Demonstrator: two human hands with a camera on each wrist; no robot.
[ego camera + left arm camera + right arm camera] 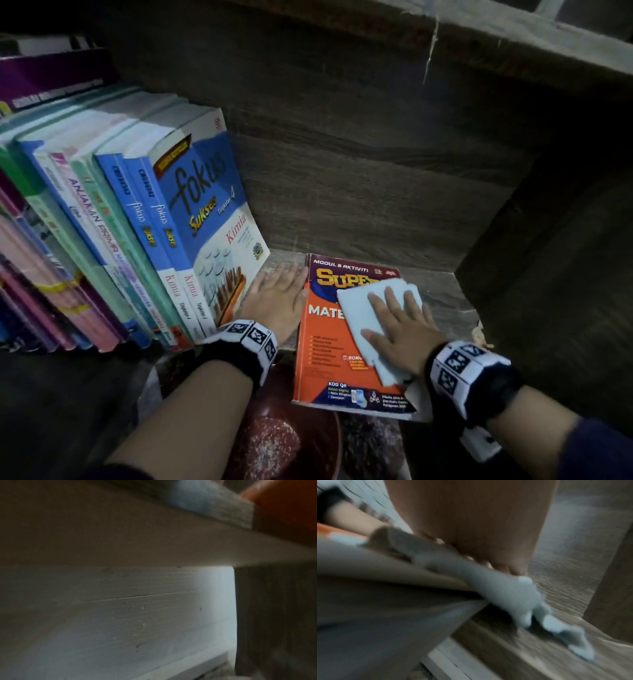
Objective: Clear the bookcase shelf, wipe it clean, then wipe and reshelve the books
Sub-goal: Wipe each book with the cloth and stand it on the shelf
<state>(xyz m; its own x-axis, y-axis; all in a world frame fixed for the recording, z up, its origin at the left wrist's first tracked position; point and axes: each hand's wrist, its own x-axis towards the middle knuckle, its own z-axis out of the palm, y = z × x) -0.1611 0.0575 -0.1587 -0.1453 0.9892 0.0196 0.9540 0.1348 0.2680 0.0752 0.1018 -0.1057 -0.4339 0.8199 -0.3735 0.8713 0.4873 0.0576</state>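
Shelf item: orange book (329,346), flat, mid-wipe.
Left of it, leaning books (144,240); my left hand (277,301) flat, fingers straight, touching its spine edge; my right hand (397,325) spread, pressing cloth (363,301) on cover, long axis pointing away from me.

A dark red round bowl (284,442) with a pale grainy patch inside sits at 6 o'clock, below the shelf edge. At 4 o'clock, small pale crumpled scraps (481,337) lie beside the wooden wall; they are unclear.
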